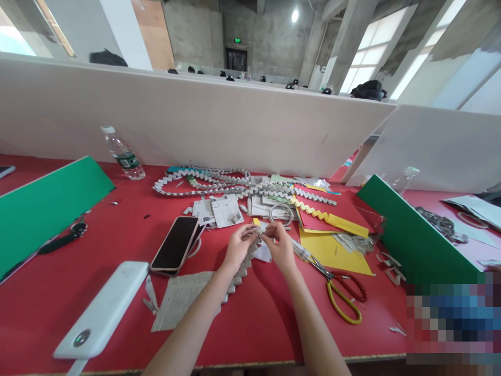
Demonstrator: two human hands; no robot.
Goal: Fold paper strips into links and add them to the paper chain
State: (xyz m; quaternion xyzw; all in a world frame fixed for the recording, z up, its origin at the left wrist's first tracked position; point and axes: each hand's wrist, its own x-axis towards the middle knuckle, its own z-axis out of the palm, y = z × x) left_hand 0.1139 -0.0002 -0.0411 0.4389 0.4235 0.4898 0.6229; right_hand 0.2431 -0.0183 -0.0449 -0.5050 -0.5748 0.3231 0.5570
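paper chain (243, 272) | grey, zigzag-folded | slanting, upper end held | over red table (129, 224)

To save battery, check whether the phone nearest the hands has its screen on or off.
Off: the phone shows a black screen right across, with nothing lit on it.

No words or numbers can be read here.
The bottle (117, 149) has a green label (127, 160) with white marks, too small to read. A little green sign (237, 40) glows high on the far wall (270, 49), but its marks are blurry. The white paper pieces (227, 210) and the big gray paper (182, 300) on the red table (129, 235) have tiny print, too faint to make out.
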